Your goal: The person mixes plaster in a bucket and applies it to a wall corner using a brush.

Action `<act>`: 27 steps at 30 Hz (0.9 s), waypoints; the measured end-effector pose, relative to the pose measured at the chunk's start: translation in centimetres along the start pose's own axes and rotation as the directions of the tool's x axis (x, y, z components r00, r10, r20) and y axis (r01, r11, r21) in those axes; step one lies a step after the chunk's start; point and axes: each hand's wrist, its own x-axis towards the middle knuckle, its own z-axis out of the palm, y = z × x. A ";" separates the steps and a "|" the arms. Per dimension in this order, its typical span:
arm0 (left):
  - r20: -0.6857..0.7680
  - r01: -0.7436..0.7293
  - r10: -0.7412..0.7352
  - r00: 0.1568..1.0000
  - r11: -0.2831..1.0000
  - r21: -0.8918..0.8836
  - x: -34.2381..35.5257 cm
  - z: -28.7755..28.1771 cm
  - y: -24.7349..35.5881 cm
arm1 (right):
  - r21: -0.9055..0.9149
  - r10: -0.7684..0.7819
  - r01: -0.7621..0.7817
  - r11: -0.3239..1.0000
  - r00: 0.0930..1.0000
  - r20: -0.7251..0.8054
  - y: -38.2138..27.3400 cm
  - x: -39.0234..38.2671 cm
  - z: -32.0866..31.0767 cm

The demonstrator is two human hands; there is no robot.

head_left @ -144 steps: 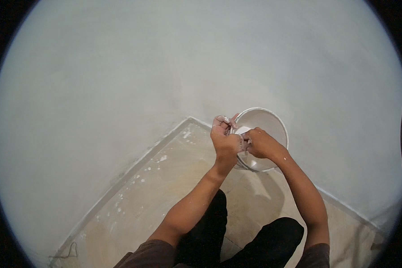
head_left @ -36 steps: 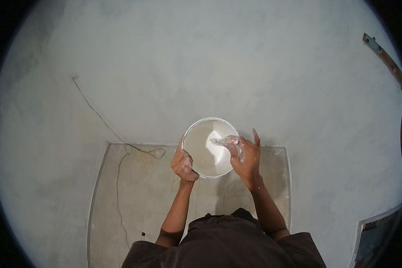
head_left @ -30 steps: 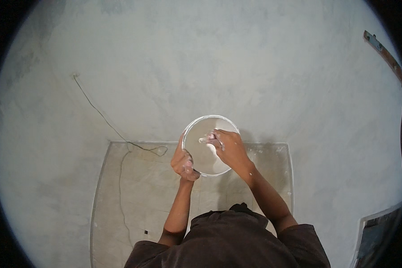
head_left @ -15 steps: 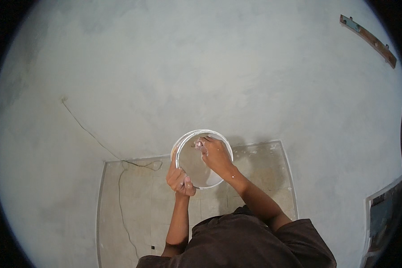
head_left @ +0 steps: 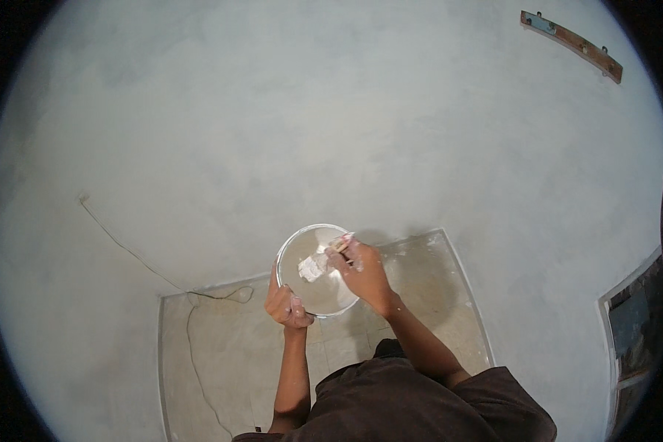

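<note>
A round white bucket [head_left: 281, 267] hangs in front of me, gripped at its near left rim by my left hand [head_left: 288, 307]. White smears mark that hand's fingers. Over the bucket's opening, my right hand [head_left: 362, 274] is closed round the handle of a paintbrush [head_left: 314, 267]. The brush's bristles are coated in thick white paint and point to the lower left, above the bucket's inside. Part of the handle shows past the fingers. How much paint lies at the bottom is hard to make out.
A pale, patchy painted wall [head_left: 272, 110] rises ahead. A thin cable [head_left: 129, 241] runs down it onto the tiled floor [head_left: 228, 353]. High on the right is a wooden hook rail [head_left: 571, 44]; a framed opening [head_left: 633, 324] lies at the far right.
My right hand has lifted the paintbrush, whose white bristles now show above the bucket's inside. The bucket and my left hand have shifted slightly left and down in the view.
</note>
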 end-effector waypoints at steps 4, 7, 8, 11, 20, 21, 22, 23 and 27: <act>-0.104 0.059 -0.066 0.992 0.995 -0.078 0.3 1.0 1.2 | 0.366 0.164 -0.119 0.923 0.982 -0.094 0.8 -1.2 -2.4; -0.152 0.083 -0.101 0.983 0.989 -0.119 -0.4 1.1 0.8 | 0.554 0.434 -0.336 0.761 0.899 -0.051 0.6 -1.9 -4.2; -0.163 0.077 -0.097 0.982 0.989 -0.125 -0.7 1.0 0.7 | 0.550 0.435 -0.338 0.764 0.899 -0.052 0.9 -2.2 -4.4; -0.114 0.067 -0.085 0.990 0.986 -0.154 -1.4 0.5 0.2 | 0.705 0.479 -0.316 0.635 0.877 -0.038 2.1 -3.1 -4.2; -0.193 0.073 -0.109 0.975 0.980 -0.186 -3.5 -0.2 -1.3 | 0.880 0.392 -0.251 0.403 0.916 0.082 5.2 -4.0 -3.7; -0.191 0.080 -0.116 0.975 0.980 -0.184 -3.8 -0.3 -1.7 | 0.894 0.388 -0.225 0.389 0.920 0.063 5.0 -4.1 -3.7; -0.178 0.093 -0.125 0.976 0.980 -0.178 -4.2 -0.5 -2.3 | 0.909 0.393 -0.200 0.365 0.918 0.044 5.3 -4.2 -3.4; -0.171 0.105 -0.134 0.976 0.980 -0.169 -4.6 -0.7 -2.7 | 0.911 0.380 -0.201 0.359 0.923 0.054 5.7 -4.1 -3.3; -0.161 0.118 -0.140 0.977 0.984 -0.135 -4.7 -0.8 -2.7 | 0.897 0.377 -0.238 0.372 0.922 0.088 6.7 -4.1 -3.0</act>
